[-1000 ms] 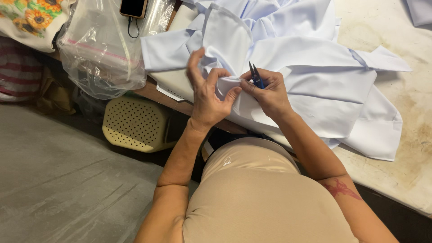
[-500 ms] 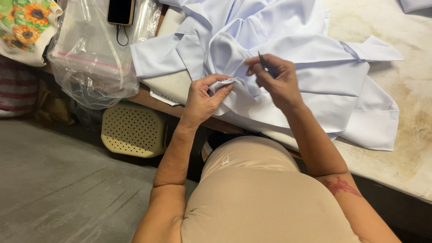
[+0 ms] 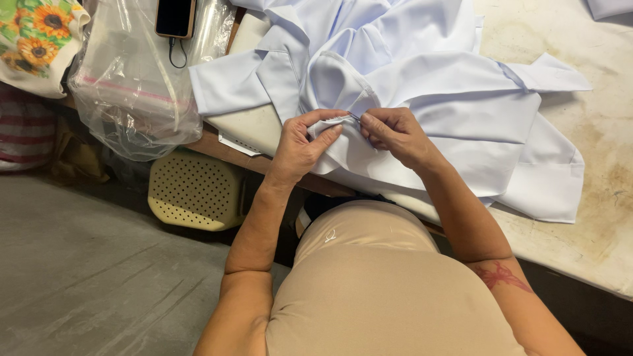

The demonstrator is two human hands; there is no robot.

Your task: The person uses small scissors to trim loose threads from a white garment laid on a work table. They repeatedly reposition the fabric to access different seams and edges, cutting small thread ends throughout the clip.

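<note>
Nearest the camera: the person's torso in a tan top (image 3: 389,290), both forearms reaching forward to the table edge. Grey floor (image 3: 86,283) on the left below.

Left hand (image 3: 300,145) grasps a fold of the pale blue garment (image 3: 461,112), thumb on top and fingers curled under, pinching the cloth at the table's near edge. Right hand (image 3: 395,135) is closed, fingertips pinched together on a small dark tool (image 3: 355,117) (only the tip shows, can't tell what kind) right at the same fold. The two hands are just beside each other, almost touching, with the fold between them.

The garment lies bunched and spread across the worn, stained table (image 3: 593,165), a collar or cuff piece sticking out to the right, lower edge hanging just over the near side.

Under the table on the left: a cream perforated plastic stool (image 3: 194,191).

Further out, left of the garment: a crumpled clear plastic bag (image 3: 132,99), touching the garment's left sleeve area. On top of it a dark phone (image 3: 175,16) with a cable plugged in. Far left corner: sunflower-print cloth (image 3: 36,33), with striped fabric (image 3: 23,132) below it.

Top right corner: another scrap of pale blue cloth (image 3: 610,6), well apart from the hands.
</note>
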